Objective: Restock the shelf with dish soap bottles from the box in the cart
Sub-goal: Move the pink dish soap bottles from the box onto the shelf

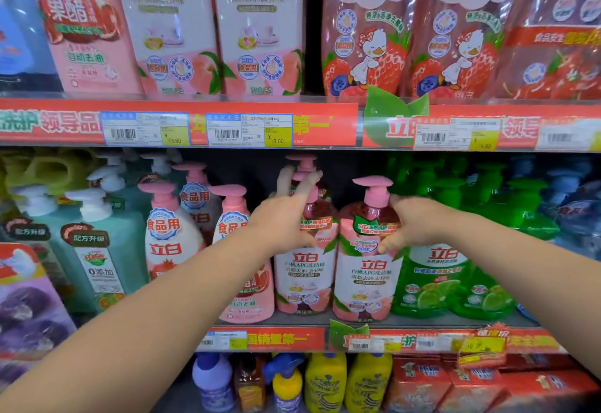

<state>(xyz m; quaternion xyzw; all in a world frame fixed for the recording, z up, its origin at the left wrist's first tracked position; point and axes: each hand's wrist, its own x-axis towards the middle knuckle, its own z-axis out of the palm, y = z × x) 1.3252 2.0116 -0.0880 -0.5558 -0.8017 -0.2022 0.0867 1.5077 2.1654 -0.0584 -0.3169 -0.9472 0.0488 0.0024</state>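
Right hand (419, 224) curls round front peach bottle (366, 282), likely squaring it on shelf (283, 338); left hand (281, 219), fingers straight and spread, steadies neighbour bottle (304, 277) at 9 o'clock.

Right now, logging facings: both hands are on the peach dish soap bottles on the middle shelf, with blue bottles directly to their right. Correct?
Not blue: the head view shows green lime bottles directly right of the peach dish soap bottles. The left hand and right hand are on those.

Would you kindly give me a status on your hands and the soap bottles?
Left hand open, fingers straight against left peach bottle. Right hand grips right peach bottle, upright at shelf front. Green bottles close beside it.
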